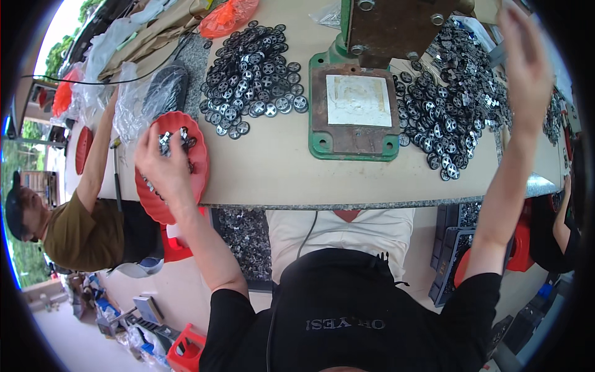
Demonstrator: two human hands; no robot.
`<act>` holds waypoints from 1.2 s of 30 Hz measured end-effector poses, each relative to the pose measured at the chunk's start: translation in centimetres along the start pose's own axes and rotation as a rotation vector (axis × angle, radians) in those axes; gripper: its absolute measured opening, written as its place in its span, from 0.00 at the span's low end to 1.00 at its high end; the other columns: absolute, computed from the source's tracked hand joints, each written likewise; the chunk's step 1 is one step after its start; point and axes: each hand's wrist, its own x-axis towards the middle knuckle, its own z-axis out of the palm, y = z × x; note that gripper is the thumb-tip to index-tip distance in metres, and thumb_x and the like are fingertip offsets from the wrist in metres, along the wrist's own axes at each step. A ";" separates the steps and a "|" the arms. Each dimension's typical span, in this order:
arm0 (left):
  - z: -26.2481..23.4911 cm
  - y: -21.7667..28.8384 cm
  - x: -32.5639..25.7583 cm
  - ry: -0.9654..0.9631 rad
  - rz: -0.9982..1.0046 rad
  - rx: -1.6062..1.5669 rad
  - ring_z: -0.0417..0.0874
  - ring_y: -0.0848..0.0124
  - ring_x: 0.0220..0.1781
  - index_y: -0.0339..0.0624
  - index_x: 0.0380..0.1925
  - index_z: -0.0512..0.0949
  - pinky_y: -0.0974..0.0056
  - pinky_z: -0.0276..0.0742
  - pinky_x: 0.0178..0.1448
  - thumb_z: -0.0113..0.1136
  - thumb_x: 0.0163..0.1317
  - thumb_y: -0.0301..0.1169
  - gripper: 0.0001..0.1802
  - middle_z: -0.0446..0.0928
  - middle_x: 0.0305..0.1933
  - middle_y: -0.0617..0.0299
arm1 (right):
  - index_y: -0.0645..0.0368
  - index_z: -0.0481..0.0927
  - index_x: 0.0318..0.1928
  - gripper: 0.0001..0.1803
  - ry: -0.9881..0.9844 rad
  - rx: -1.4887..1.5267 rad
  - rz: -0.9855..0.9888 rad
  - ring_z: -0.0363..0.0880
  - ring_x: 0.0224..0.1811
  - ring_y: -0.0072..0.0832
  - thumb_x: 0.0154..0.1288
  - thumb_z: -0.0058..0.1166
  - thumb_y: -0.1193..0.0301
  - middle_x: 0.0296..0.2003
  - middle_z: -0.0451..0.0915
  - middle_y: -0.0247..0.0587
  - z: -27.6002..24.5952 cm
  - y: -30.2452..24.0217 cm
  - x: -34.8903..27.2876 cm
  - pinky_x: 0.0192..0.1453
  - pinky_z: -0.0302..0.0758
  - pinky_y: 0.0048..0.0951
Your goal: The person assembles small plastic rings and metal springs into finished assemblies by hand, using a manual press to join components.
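Note:
My left hand (163,162) is over a red scalloped plate (199,167) at the left of the table. Its fingers curl around a cluster of small black-and-silver parts (165,144); more of these lie in the plate. High at the right, my right hand (527,68) is raised beside a heap of small dark metal pieces (469,68). Motion blurs its fingers, so its grip is unclear. Between my hands stands a green press (320,105), with a white pad (358,99) on its base plate.
Round black parts with silver spokes form a left pile (251,80) and a right pile (437,124). Clear plastic bags (133,115) and an orange-red bag (228,17) lie at the left. A co-worker (80,229) reaches in there. Dark crates (451,254) stand below the right table edge.

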 end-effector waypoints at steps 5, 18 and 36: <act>6.4 5.4 -2.9 -0.322 0.081 -0.352 0.76 0.57 0.46 0.34 0.41 0.77 0.60 0.69 0.52 0.62 0.49 0.31 0.19 0.77 0.43 0.49 | 0.61 0.78 0.37 0.07 -0.336 0.195 0.156 0.75 0.35 0.23 0.56 0.52 0.78 0.36 0.77 0.38 2.0 -1.8 -10.4 0.33 0.70 0.21; 8.0 7.9 -3.9 -0.494 -0.152 -0.635 0.73 0.70 0.39 0.36 0.47 0.75 0.69 0.68 0.42 0.55 0.57 0.27 0.16 0.74 0.42 0.57 | 0.59 0.78 0.36 0.10 -0.832 0.043 0.211 0.75 0.36 0.39 0.50 0.55 0.76 0.32 0.72 0.40 3.2 0.2 -15.8 0.39 0.71 0.36; 3.3 14.9 -13.4 -1.164 -0.772 -1.921 0.77 0.72 0.40 0.35 0.50 0.69 0.72 0.71 0.41 0.55 0.58 0.26 0.19 0.75 0.47 0.55 | 0.62 0.79 0.31 0.08 -0.794 0.022 0.277 0.78 0.30 0.37 0.50 0.54 0.72 0.26 0.79 0.46 16.1 11.2 -8.0 0.38 0.73 0.32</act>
